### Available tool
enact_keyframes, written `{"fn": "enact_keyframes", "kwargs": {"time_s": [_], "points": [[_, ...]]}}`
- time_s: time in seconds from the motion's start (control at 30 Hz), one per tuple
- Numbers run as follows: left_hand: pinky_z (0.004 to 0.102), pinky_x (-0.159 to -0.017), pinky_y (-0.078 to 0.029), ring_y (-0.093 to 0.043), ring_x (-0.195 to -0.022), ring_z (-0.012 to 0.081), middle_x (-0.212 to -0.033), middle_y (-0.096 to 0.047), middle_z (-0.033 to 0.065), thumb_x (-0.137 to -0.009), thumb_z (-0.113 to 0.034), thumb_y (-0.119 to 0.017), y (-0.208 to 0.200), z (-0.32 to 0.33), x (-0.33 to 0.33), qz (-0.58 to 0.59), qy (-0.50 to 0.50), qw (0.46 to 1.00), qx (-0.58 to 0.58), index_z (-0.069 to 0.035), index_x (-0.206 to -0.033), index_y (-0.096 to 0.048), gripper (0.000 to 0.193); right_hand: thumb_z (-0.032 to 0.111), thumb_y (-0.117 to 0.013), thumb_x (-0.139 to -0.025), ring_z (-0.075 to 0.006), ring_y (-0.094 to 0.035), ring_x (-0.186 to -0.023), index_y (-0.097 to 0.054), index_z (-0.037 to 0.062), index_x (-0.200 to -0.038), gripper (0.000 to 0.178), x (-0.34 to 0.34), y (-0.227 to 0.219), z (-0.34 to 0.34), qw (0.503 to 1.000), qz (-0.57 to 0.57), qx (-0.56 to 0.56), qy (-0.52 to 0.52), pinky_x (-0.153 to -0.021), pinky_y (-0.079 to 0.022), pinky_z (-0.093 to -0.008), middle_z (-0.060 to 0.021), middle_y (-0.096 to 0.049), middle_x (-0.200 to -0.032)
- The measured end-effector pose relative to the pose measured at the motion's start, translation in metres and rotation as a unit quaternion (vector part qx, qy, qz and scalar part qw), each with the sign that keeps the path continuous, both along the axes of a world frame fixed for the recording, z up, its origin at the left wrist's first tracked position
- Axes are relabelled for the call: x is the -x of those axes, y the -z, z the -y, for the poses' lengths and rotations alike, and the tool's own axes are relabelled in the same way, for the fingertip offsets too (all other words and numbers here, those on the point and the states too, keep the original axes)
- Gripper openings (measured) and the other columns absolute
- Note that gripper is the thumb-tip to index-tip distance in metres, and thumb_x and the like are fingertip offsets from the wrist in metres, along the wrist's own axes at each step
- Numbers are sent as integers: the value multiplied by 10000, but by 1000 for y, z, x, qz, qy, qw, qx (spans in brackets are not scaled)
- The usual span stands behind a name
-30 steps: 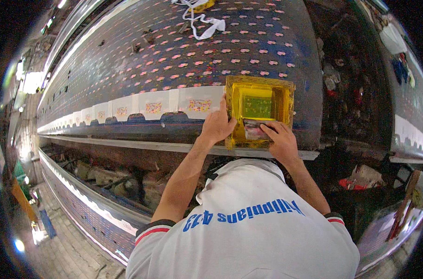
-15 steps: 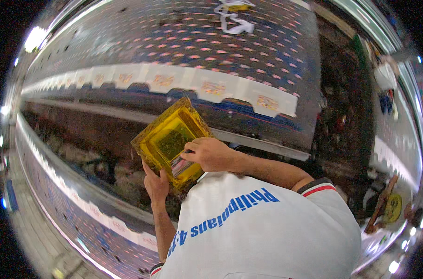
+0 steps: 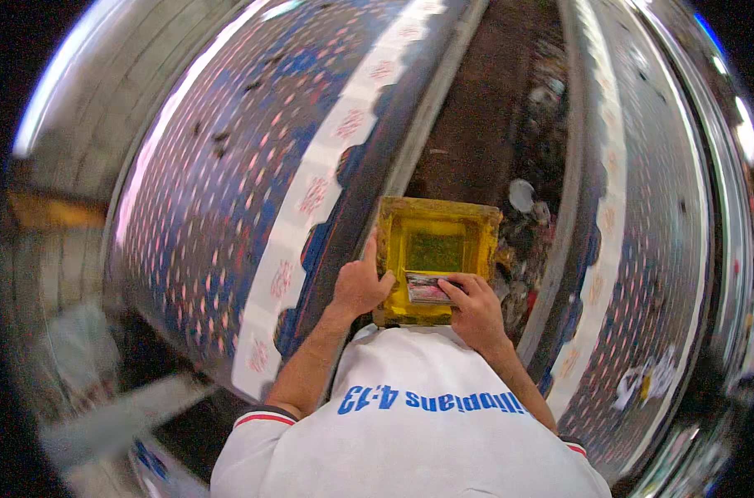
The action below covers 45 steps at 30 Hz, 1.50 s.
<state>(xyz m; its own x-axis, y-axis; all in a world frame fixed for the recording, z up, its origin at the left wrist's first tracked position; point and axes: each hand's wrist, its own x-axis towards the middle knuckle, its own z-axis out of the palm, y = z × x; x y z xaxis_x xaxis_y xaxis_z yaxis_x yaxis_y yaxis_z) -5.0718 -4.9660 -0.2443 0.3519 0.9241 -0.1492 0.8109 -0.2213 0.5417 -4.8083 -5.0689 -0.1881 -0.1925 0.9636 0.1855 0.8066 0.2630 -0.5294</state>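
A square screen-printing frame (image 3: 439, 204) with stained wooden edges and yellow mesh sits before my body, in the walkway between two long tables. My left hand (image 3: 364, 286) grips its left edge, thumb over the near side and fingers partly hidden behind it. Inside the frame my right hand (image 3: 475, 309) is closed on a squeegee (image 3: 427, 288), a short flat block smeared with pink and grey. The squeegee lies across the near part of the mesh. Beyond it a darker square window (image 3: 440, 251) shows in the yellow.
The left table (image 3: 219, 191) and right table (image 3: 655, 241) carry dark speckled surfaces. White strips with reddish prints (image 3: 315, 195) line their inner edges over dark cloth pieces. Litter and a pale round object (image 3: 521, 195) lie on the dark walkway floor. Crumpled white cloth (image 3: 646, 378) rests at right.
My body has turned, so the walkway now runs ahead and the tables flank me. The frame has swung straight and moved to the right in view. Both hands keep their hold.
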Motion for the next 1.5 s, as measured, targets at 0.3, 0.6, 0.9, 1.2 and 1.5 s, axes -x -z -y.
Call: {"fn": "enact_keyframes", "kwargs": {"time_s": [0.3,0.6,0.9,1.2,1.5], "points": [[575,-676,-598,-728,-700,451,-764,-732,253,-963,-312,-689,-15,100,83,-46,-344,937,43,113,-1711,-179,1000,-11,-763,-715,-389,-656,-1248,-745,109,-1342,639,72,3,-83,944,-34,6,-329,-1066,-571,-513,-107,-701,-1321],[616,-887,-597,-754,-906,538,-945,-777,325,-963,-308,-692,-25,203,115,-20,-538,840,72,24,-1737,-190,980,65,-778,-757,-352,-667,-1255,-749,131,-1356,603,154,23,-84,853,-30,16,-521,-1075,-577,-483,-91,-705,-1329],[589,-948,-605,-755,-1118,511,-1305,-758,298,-988,-249,-751,-1,331,193,22,-643,764,42,-41,-1729,-260,912,49,-719,-829,-333,-692,-1183,-741,132,-1324,502,287,24,-17,761,-10,-19,-648,-1036,-582,-463,-77,-709,-1294],[526,-970,-612,-742,-1211,480,-1382,-736,281,-958,-157,-795,2,464,297,-4,-635,771,-42,-32,-1714,-314,905,191,-691,-945,-320,-701,-1182,-710,107,-1287,352,413,38,94,720,-6,-29,-694,-1032,-584,-456,-93,-717,-1201],[567,-895,-632,-774,-1019,514,-1230,-776,303,-927,-234,-792,43,374,328,86,-584,807,-22,-60,-1747,-240,1003,133,-729,-867,-328,-681,-1218,-752,157,-1334,469,395,46,60,817,39,-17,-575,-1072,-571,-469,-56,-709,-1294]]}}
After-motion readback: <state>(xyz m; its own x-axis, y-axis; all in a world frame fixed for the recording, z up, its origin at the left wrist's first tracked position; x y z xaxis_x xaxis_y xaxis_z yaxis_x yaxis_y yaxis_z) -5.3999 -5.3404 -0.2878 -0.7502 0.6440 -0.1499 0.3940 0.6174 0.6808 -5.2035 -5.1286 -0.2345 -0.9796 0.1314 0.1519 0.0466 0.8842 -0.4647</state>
